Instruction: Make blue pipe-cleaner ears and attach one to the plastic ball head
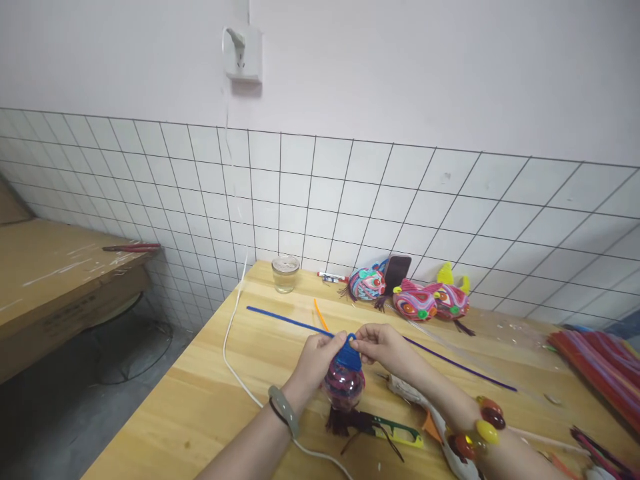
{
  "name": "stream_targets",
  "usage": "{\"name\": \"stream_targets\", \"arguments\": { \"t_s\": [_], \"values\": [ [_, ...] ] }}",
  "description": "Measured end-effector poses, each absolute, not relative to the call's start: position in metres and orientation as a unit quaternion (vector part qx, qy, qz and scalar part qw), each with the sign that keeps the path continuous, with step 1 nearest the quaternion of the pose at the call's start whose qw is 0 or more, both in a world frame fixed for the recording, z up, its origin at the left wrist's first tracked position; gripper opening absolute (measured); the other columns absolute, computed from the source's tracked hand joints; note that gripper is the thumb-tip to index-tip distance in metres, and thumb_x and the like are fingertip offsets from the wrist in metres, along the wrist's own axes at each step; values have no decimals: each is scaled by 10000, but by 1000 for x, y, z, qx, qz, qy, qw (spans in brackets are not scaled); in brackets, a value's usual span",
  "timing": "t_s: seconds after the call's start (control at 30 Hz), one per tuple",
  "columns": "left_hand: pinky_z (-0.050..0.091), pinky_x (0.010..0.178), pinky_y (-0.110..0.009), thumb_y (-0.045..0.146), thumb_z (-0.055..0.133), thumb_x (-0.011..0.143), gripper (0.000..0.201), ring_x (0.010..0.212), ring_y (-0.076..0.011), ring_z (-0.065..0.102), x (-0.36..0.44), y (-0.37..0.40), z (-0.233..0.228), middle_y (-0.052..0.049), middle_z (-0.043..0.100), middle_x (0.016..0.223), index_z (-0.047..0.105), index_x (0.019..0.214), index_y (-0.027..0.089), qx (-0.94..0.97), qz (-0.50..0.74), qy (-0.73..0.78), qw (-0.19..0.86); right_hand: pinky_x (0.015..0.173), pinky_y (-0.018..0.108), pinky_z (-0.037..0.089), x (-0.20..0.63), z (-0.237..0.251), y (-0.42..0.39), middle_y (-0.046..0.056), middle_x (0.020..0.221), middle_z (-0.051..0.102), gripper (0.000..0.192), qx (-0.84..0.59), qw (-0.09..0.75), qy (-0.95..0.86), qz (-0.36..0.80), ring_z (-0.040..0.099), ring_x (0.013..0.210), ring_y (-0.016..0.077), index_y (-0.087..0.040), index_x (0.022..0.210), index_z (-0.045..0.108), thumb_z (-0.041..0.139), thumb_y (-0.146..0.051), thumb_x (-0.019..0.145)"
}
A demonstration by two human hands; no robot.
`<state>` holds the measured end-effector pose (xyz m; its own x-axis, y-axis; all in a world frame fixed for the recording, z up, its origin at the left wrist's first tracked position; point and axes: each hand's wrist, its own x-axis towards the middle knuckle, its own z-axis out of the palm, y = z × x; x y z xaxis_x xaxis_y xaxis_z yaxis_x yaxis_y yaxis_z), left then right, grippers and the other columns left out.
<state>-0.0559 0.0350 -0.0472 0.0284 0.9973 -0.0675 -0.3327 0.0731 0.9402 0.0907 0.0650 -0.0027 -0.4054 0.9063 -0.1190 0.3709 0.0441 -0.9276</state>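
Low over the table's middle, my left hand (pixel 319 363) pinches the left side of a blue fuzzy pipe cleaner (pixel 290 320), fingers closed. My right hand (pixel 383 343) is closed too, its fingertips on a small blue loop at the top. The pipe cleaner's long ends stick out to both sides; the right one is darker. Just below my fingers is a clear, shiny round ornament (pixel 344 387) with purple-pink showing through and a blue wrapped part on top. Dark yarn tassels (pixel 345 421) lie beneath it. My fingers partly hide the loop.
A white glue gun (pixel 410 393) and green-yellow scissors (pixel 400 430) lie by my right forearm. Along the back stand a glass (pixel 285 275), a phone (pixel 397 275) and colourful yarn fish (pixel 415 300). A white cord (pixel 226 347) crosses the left side. Striped fabric (pixel 595 367) lies at right.
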Motion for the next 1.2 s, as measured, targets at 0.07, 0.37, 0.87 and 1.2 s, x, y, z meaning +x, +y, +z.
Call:
{"name": "stream_targets", "arguments": {
  "t_s": [0.07, 0.37, 0.87, 1.2],
  "values": [
    [317, 436, -207, 437, 681, 608, 351, 401, -77, 429, -56, 35, -46, 4, 562, 431, 620, 491, 112, 381, 555, 427, 603, 448, 197, 357, 90, -3, 62, -73, 455, 504, 198, -475, 274, -669, 502, 466, 422, 82, -147, 628, 556, 629, -328, 661],
    [374, 479, -215, 407, 732, 548, 310, 459, -103, 504, -56, 34, -42, -25, 627, 519, 646, 551, 109, 352, 555, 416, 629, 421, 182, 298, 94, -12, 52, -61, 491, 498, 252, -465, 271, -666, 516, 425, 421, 74, -153, 637, 543, 547, -380, 746],
    [410, 517, -239, 371, 718, 571, 280, 483, -129, 550, -57, 36, -44, -48, 647, 542, 638, 574, 102, 332, 557, 397, 649, 424, 219, 292, 86, -10, 48, -53, 495, 440, 275, -479, 293, -670, 485, 395, 430, 97, -179, 587, 497, 527, -414, 726],
    [424, 528, -247, 373, 710, 581, 281, 496, -137, 560, -58, 35, -40, -39, 628, 517, 640, 579, 101, 325, 553, 391, 661, 456, 228, 287, 83, -14, 44, -57, 500, 412, 284, -476, 324, -663, 478, 367, 456, 97, -186, 584, 475, 525, -426, 728]
  ]
}}
